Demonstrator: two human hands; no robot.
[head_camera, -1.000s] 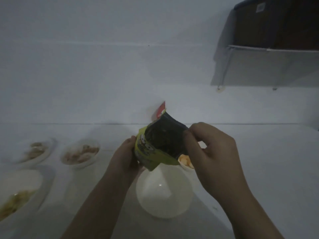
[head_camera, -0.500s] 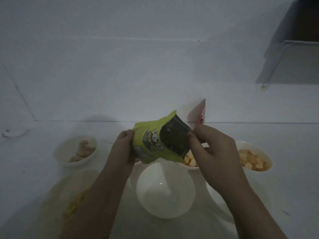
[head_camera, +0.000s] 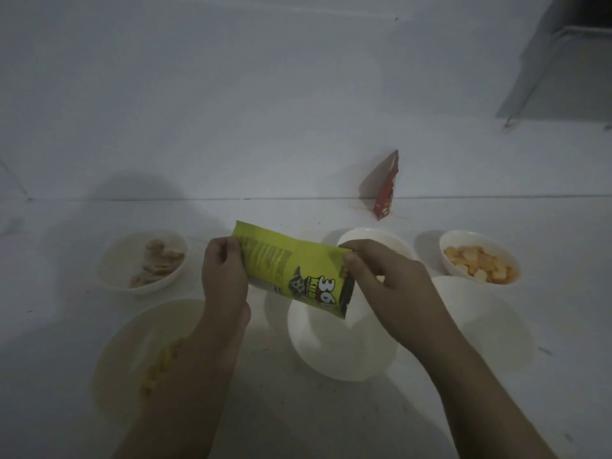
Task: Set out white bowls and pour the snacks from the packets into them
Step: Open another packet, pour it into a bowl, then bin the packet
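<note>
The yellow-green snack packet hangs tilted above an empty white bowl on my tabletop. My left hand pinches its upper end, my right hand pinches the lower end. A red packet leans against the wall behind.

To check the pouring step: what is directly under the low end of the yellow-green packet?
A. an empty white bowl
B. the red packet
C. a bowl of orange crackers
A: the yellow-green packet, held by both hands, tilts down over the empty white bowl.
</note>
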